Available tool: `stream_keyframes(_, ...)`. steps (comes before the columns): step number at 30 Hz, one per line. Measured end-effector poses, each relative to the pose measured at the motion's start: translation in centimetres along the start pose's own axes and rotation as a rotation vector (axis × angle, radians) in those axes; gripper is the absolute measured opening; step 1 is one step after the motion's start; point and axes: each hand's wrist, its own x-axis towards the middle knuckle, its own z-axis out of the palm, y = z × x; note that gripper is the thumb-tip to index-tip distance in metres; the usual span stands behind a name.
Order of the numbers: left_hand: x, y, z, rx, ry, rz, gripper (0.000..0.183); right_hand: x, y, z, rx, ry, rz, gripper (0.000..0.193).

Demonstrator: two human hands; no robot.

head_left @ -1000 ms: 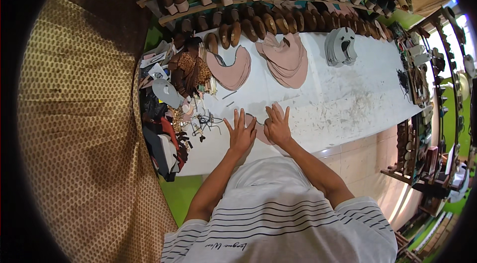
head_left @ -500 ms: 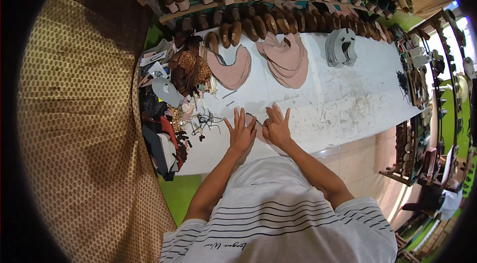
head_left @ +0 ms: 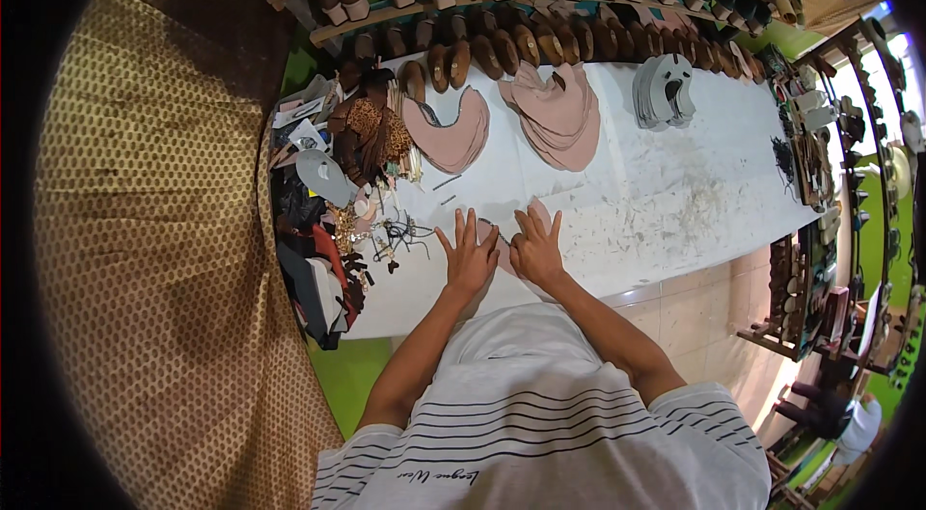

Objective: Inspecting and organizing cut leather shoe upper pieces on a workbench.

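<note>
A pink curved shoe-upper piece lies on the white table in front of me, partly hidden beneath my hands. Its dark inner edge shows in the gap between them. My left hand rests on its left part with the fingers spread. On the other side, my right hand presses on the piece, fingers stretched forward and the thumb side toward the left hand. Beyond the hands lie a smaller stack of pink uppers and a larger pink stack.
Grey cut pieces sit at the far right of the white table. Scraps, cords and leopard-print material crowd its left end. Rows of brown shoe lasts line the back. A person is at the lower right.
My right hand's fingers have shifted slightly on the pink piece, uncovering its far tip. My left hand stays nearly still. The person at the lower right has moved downward.
</note>
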Motion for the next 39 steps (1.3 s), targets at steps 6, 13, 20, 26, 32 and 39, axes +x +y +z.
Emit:
stream_keyframes(6, 0.0, 0.0, 0.0, -0.001, -0.003, 0.005, 0.048, 0.0, 0.1, 0.3, 0.0, 0.065, -0.012, 0.017)
stream_keyframes(13, 0.0, -0.1, -0.1, -0.013, 0.081, 0.109, 0.046, -0.2, 0.2, 0.8, -0.011, 0.03, -0.018, 0.019)
stream_keyframes(20, -0.7, 0.0, 0.1, -0.062, 0.098, 0.186, 0.036, -0.3, 0.2, 0.8, -0.011, 0.021, -0.001, 0.02)
stream_keyframes(26, -1.1, -0.2, 0.6, 0.011, 0.063, 0.176, 0.036, -0.4, 0.1, 0.5, 0.017, 0.062, -0.018, 0.02)
stream_keyframes(32, -1.0, -0.1, 0.6, -0.011, 0.069, 0.172, 0.036, -0.4, 0.3, 0.6, 0.04, 0.115, -0.033, 0.019)
stream_keyframes(39, -0.9, 0.1, 0.5, -0.003, 0.056, 0.161, 0.036, -0.3, 0.4, 0.1, -0.001, 0.064, -0.035, 0.019)
